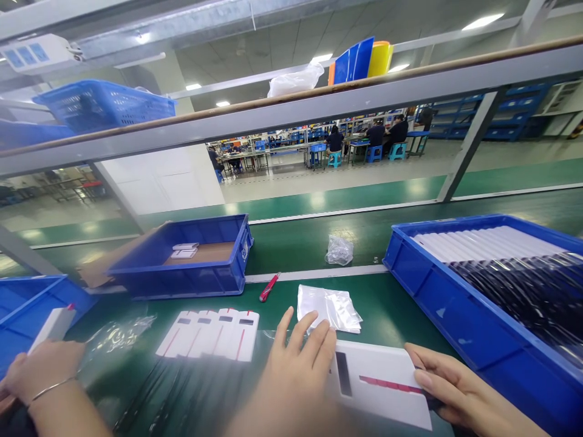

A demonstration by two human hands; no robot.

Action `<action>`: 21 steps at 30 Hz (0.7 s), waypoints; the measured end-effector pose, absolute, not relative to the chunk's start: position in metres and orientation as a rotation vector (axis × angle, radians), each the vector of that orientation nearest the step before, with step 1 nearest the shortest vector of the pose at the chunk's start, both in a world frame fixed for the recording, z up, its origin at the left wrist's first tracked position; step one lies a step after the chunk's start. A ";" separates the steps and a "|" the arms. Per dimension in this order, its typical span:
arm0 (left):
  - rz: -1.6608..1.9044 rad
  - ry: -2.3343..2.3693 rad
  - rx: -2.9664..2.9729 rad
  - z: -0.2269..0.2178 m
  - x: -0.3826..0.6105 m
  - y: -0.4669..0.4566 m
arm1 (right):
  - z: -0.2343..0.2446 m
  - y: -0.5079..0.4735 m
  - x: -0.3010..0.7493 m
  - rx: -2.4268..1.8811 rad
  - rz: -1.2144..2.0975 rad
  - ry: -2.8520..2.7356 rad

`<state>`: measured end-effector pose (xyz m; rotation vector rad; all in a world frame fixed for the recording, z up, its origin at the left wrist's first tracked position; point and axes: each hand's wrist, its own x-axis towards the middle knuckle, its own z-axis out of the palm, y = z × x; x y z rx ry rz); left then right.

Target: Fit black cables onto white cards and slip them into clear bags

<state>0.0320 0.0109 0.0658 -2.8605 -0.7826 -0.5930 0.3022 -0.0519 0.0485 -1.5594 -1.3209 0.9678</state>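
Observation:
My right hand [455, 388] pinches the right end of a flat white device [382, 379] with a dark window and a red stripe. Something black, perhaps a cable, shows under those fingers. My left hand [296, 364] lies over the device's left end with its fingers stretched and spread; its thumb is hidden. Just beyond those fingers is a stack of clear plastic bags [330, 308]. To the left, several similar white devices [209, 335] lie side by side, dark cables [168, 394] running toward me.
A co-worker's hand [50, 370] at far left holds a white piece. One blue bin [182, 285] stands at back left; another blue bin [423, 303], full of white devices and dark cables, stands right. A red cutter [269, 287] and crumpled plastic [339, 250] lie between them.

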 end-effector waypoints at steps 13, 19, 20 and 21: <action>-0.905 -0.585 -2.881 0.057 0.056 0.017 | 0.054 -0.052 0.285 -1.517 1.011 -1.359; -1.346 -1.297 -2.588 0.037 0.044 0.009 | 0.045 -0.043 0.279 -1.430 0.551 -1.752; -1.478 -1.494 -2.530 0.033 0.035 0.010 | 0.040 -0.042 0.277 -1.427 0.412 -1.824; -1.536 -1.547 -2.637 0.032 0.022 0.013 | 0.036 -0.041 0.274 -1.415 0.281 -1.890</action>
